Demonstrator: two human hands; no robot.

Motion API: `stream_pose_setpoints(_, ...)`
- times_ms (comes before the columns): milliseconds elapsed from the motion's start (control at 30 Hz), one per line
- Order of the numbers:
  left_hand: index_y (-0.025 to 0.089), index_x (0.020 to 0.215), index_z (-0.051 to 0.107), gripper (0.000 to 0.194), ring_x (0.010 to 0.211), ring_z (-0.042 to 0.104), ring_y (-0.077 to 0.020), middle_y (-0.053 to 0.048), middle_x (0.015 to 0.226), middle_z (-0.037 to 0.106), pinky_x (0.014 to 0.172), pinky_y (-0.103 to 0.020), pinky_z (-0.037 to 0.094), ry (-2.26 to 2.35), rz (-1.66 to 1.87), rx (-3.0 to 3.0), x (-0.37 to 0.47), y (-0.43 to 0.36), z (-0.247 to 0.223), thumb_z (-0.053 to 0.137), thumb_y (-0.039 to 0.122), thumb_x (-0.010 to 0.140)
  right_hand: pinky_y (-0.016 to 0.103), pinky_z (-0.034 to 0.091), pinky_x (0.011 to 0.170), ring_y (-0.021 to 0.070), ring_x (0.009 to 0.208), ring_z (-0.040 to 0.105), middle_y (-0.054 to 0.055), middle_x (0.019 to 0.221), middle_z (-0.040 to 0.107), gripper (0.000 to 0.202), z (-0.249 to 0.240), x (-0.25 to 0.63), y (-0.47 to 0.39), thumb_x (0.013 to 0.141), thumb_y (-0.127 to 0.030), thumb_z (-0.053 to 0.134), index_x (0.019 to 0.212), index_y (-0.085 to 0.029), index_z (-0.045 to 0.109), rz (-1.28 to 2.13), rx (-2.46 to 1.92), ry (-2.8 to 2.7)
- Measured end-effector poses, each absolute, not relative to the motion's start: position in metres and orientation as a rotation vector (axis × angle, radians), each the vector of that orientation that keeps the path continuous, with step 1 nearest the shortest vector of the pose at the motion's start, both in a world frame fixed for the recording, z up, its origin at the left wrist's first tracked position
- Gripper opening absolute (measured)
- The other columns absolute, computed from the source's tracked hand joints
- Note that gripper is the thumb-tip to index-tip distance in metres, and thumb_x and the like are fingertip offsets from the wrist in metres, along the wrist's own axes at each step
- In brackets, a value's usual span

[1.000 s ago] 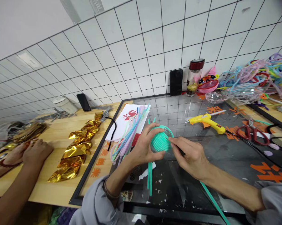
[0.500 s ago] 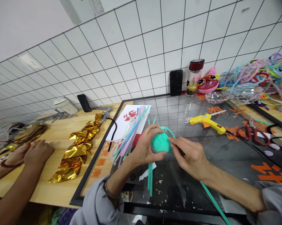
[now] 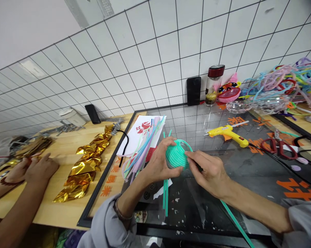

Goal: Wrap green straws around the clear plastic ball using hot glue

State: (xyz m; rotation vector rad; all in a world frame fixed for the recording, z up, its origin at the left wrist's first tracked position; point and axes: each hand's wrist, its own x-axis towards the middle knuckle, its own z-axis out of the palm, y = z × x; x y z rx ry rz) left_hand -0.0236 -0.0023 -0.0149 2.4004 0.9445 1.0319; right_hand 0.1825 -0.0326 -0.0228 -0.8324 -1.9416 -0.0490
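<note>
A clear ball wound with rings of green pipe cleaner (image 3: 176,155) is held above the dark glass mat. Around its left side curl the fingers of my left hand (image 3: 159,156), with the thumb under its lower edge. My right hand (image 3: 208,168) pinches the green pipe cleaner against the ball's right rim. A long green strand (image 3: 235,218) emerges from below my right forearm and runs toward the table's front edge. Straight green pipe cleaners (image 3: 166,198) lie on the mat just under the ball.
Left of the ball, pastel pipe cleaners (image 3: 145,146) lie across white paper (image 3: 131,137). A yellow glue gun (image 3: 228,132) and red-handled scissors (image 3: 279,148) are to the right. Behind stand a phone (image 3: 193,91) and a glass bottle (image 3: 214,86). A co-worker's hands (image 3: 40,168) are beside gold foil (image 3: 80,175).
My hands and the ball stay almost in place. The co-worker's hand at the left has shifted slightly, with a finger now extended.
</note>
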Motion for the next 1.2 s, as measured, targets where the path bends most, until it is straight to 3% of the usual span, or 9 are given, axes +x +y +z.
stream_pose_setpoints(167, 0.027, 0.139, 0.035, 0.078, 0.134, 0.047, -0.0339, -0.012, 0.137, 0.048, 0.113, -0.056, 0.041, 0.929, 0.965, 2.447, -0.024, -0.002, -0.012, 0.076, 0.027, 0.071, 0.024, 0.048, 0.05, 0.0123, 0.053, 0.058, 0.003, 0.067, 0.063, 0.019, -0.021, 0.182, -0.032, 0.095, -0.008, 0.051, 0.101, -0.008, 0.068, -0.068, -0.833, -1.948)
stream_pose_setpoints(467, 0.025, 0.129, 0.048, 0.066, 0.135, 0.047, -0.0352, -0.014, 0.138, 0.047, 0.111, -0.056, 0.043, 0.965, 0.927, 2.455, -0.025, -0.002, -0.011, 0.078, 0.028, 0.071, 0.025, 0.051, 0.053, 0.0138, 0.056, 0.061, 0.004, 0.069, 0.065, 0.019, -0.023, 0.181, -0.032, 0.094, -0.007, 0.051, 0.103, -0.007, 0.068, -0.055, -0.827, -1.95)
stream_pose_setpoints(967, 0.025, 0.131, 0.047, 0.065, 0.137, 0.049, -0.0334, -0.015, 0.144, 0.047, 0.116, -0.057, 0.04, 0.958, 0.877, 2.489, -0.026, -0.005, -0.005, 0.078, 0.027, 0.074, 0.026, 0.055, 0.058, 0.0147, 0.059, 0.065, 0.006, 0.072, 0.069, 0.017, -0.022, 0.183, -0.032, 0.093, -0.006, 0.052, 0.103, -0.008, 0.067, -0.037, -0.846, -1.956)
stream_pose_setpoints(1200, 0.025, 0.131, 0.048, 0.079, 0.138, 0.049, -0.0354, -0.018, 0.143, 0.048, 0.115, -0.057, 0.042, 0.935, 0.884, 2.449, -0.027, -0.003, -0.006, 0.086, 0.052, 0.068, 0.025, 0.052, 0.054, 0.0137, 0.057, 0.063, 0.004, 0.071, 0.068, 0.018, -0.023, 0.183, -0.032, 0.095, -0.009, 0.051, 0.103, -0.01, 0.067, -0.055, -0.858, -1.972)
